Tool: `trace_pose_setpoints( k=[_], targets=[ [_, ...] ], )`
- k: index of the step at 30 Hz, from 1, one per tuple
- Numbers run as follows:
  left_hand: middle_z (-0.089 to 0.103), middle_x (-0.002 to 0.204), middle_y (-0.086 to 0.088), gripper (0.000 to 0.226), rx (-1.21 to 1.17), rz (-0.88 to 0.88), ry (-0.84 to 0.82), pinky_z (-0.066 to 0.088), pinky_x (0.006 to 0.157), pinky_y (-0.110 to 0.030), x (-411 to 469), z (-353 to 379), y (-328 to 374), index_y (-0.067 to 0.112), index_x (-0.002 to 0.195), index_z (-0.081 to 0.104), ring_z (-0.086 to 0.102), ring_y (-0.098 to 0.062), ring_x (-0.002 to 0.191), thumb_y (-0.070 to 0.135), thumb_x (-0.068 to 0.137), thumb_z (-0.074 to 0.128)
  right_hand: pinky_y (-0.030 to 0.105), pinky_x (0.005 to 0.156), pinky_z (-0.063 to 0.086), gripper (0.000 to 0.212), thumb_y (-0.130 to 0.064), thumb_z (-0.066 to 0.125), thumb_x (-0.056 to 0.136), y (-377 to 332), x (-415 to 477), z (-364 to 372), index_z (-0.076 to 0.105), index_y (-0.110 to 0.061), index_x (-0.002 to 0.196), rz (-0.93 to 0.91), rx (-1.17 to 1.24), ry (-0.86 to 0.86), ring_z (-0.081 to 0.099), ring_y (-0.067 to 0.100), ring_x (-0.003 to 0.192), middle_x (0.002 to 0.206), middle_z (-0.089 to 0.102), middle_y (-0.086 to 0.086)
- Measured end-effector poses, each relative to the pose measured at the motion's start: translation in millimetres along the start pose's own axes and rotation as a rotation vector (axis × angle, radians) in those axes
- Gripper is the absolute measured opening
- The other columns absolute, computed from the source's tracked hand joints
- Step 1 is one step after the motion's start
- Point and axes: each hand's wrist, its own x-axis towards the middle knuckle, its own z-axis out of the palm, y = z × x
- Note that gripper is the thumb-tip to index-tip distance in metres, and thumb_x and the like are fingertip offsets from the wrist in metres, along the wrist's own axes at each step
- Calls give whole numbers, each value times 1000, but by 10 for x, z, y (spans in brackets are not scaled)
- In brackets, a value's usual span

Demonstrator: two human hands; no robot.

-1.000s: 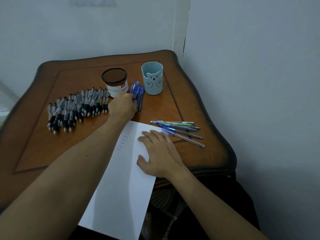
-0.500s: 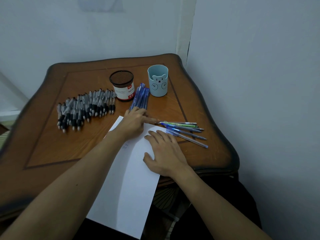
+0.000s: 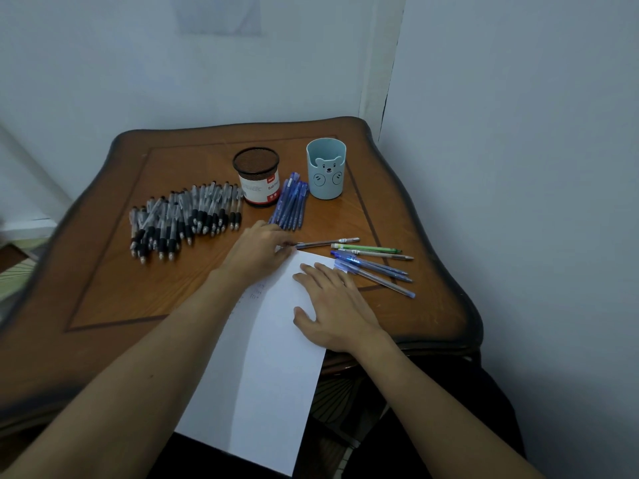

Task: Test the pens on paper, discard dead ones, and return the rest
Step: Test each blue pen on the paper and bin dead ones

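Looking down from the head camera, the only view. Left hand [image 3: 261, 252] is at the paper's [image 3: 269, 375] far corner, grip narrow, fingertips apparently pinching the near end of a dark pen [image 3: 326, 242]. That pen lies nearly flat along the tabletop [image 3: 114, 288], pointing right. Right hand [image 3: 333, 305] is flat on the paper, fingers spread, pinning it and holding nothing.

Faint scribbles [image 3: 256, 292] show just beside the left wrist. The dark pen's tip is not on the paper, so I judge its test is either not begun or done.

Risks:
- The paper hangs well over the near edge. It may slide off if the right hand lifts.
- The dark pen sits just beside the loose pens [image 3: 373, 267] to the right. If let go carelessly it could roll among them, and tested and untested pens would get muddled.
- The left forearm crosses the paper and may smear fresh ink.

Around:
- Grey pens [image 3: 183, 219] are heaped to the left.
- Blue pens [image 3: 289, 202] lie bunched between the mesh cup [image 3: 256, 178] and the bear cup [image 3: 325, 171], just beyond the left hand.
- I cannot see any pens in either cup.
- The blue pens lie in the left hand's way to the cups, so a reach could scatter them.
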Motion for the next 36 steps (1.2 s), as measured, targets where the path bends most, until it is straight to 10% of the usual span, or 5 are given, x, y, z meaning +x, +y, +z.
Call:
trace_pose_setpoints(
  k=[17,22,28,32,36],
  targets=[
    [61,101,2,15,-22,-155,-44,48,69,-29,-229,-125,22,20,105,63,56,-14,86,33,99,60,40,123,4,60,-47,44,95,9,9,19,35,-26,150,13,9,17,14,12,150,162,26,-6],
    [64,95,3,13,-490,-391,115,51,68,-28,-316,-193,53,18,110,59,62,-11,80,28,102,57,40,122,5,60,-48,46,94,7,14,10,36,-27,150,21,30,21,16,12,150,162,27,-7],
    [65,90,-9,28,-1611,-630,91,58,75,-32,-449,-265,206,7,132,53,69,-19,78,14,108,41,38,122,3,59,-49,45,95,10,21,-1,36,-28,150,28,24,7,15,11,150,162,26,-7],
    [71,90,-7,18,-1924,-671,148,56,89,-36,-516,-239,239,9,114,64,71,-24,94,13,103,51,38,122,2,60,-49,45,95,1,22,-7,35,-28,151,29,21,3,15,12,150,162,26,-7],
    [67,85,-4,3,-1823,-748,134,48,59,-23,-531,-206,248,14,95,64,64,-13,73,14,97,62,40,122,5,60,-49,46,95,1,20,-14,36,-28,150,28,31,6,15,12,150,162,26,-7]
  ],
)
